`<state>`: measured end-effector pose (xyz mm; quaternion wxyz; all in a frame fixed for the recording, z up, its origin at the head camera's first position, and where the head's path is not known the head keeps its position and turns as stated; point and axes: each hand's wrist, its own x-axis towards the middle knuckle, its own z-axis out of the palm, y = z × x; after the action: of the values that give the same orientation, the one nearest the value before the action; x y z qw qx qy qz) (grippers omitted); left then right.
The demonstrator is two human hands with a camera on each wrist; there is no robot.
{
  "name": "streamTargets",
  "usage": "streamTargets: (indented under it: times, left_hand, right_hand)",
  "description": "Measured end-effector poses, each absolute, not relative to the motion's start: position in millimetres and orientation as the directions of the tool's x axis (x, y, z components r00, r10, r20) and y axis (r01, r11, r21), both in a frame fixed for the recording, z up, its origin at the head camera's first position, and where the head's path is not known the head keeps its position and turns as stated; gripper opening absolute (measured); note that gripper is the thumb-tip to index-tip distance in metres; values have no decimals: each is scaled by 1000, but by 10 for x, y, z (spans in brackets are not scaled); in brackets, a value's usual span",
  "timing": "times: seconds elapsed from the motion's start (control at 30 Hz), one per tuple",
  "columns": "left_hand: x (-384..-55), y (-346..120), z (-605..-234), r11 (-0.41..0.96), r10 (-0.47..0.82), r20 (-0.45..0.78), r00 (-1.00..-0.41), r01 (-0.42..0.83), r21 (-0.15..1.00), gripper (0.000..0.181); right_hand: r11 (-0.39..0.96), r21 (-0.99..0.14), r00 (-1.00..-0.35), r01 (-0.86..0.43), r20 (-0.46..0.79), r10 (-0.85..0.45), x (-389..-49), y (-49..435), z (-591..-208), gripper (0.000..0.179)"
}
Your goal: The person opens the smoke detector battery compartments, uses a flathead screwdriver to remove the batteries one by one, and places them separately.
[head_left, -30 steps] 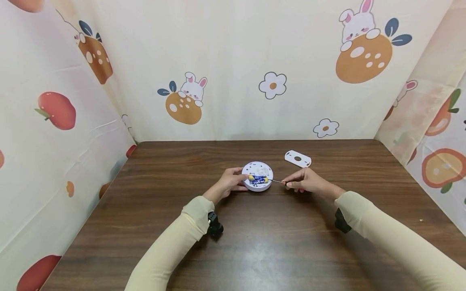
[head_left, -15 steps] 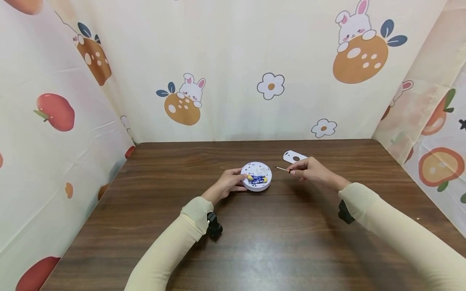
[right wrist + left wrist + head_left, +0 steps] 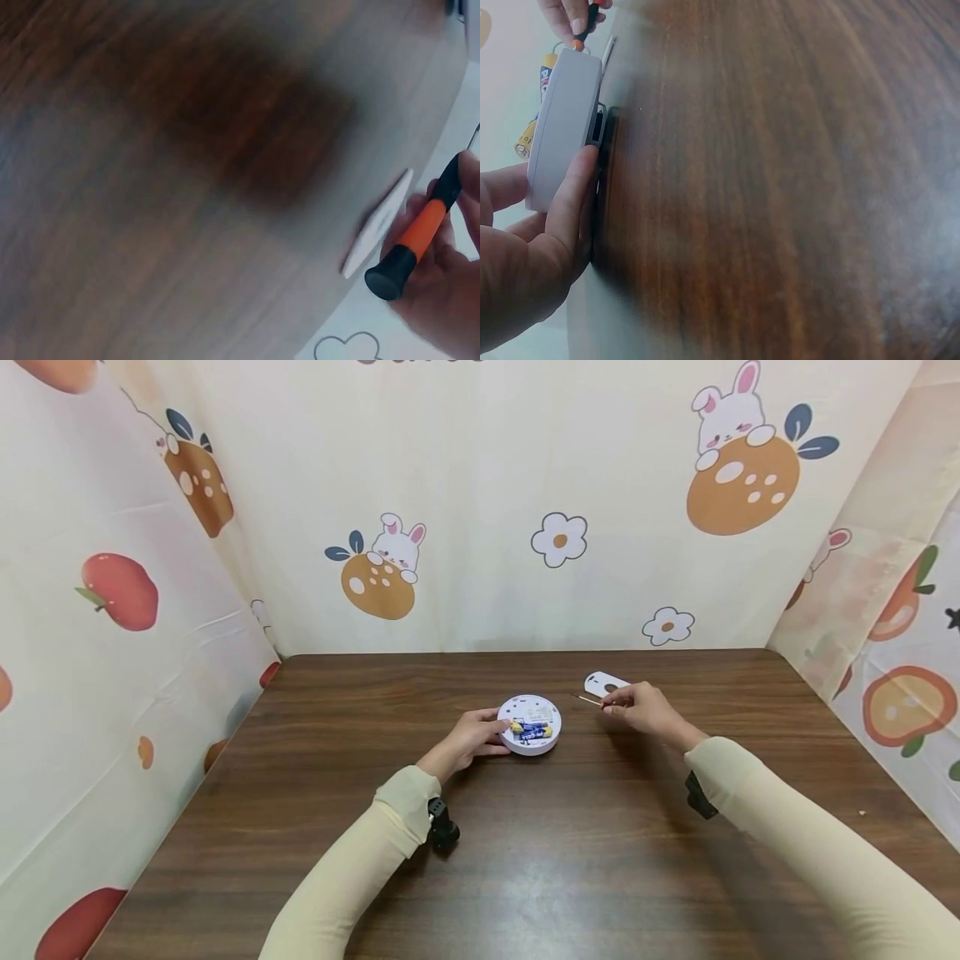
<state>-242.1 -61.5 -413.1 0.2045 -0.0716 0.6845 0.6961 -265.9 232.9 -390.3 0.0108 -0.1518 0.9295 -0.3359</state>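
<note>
A round white device [image 3: 529, 707], resembling a smoke alarm, lies with its back up in the middle of the table. Two blue-and-yellow batteries [image 3: 536, 732] show on its face. My left hand [image 3: 467, 739] grips its left edge, thumb over the top and fingers underneath; the left wrist view shows the white side wall [image 3: 561, 139] between them. To the right, my right hand [image 3: 647, 707] holds a thin screwdriver [image 3: 590, 700], its tip pointing left and apart from the device. Its black-and-orange handle [image 3: 424, 226] shows in the right wrist view.
Just behind my right hand lies a flat white mounting plate [image 3: 600, 682] with a round hole, partly covered by the fingers. The brown wooden table [image 3: 375, 693] ends at a patterned curtain [image 3: 480, 527] at the back, with more curtain on both sides.
The screwdriver tip has left the battery area of the device. My right hand has carried it back and to the right, towards the white plate. The left hand keeps its grip.
</note>
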Motion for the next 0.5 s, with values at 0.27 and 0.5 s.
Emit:
streamTargets:
  times: [0.27,0.5]
  left_hand:
    - [-2424,-622,-4128,22,193,-376,-906,-379,925,48]
    - [-2397,-627,-4083,23,192,-379,-905,-382,924,48]
  right_hand:
    - [761,-582,-956,-287,119,-269,-2707,2379,-4078,11]
    - [753,-582,-951,-306,149,-272,-2726,2380,-4127,9]
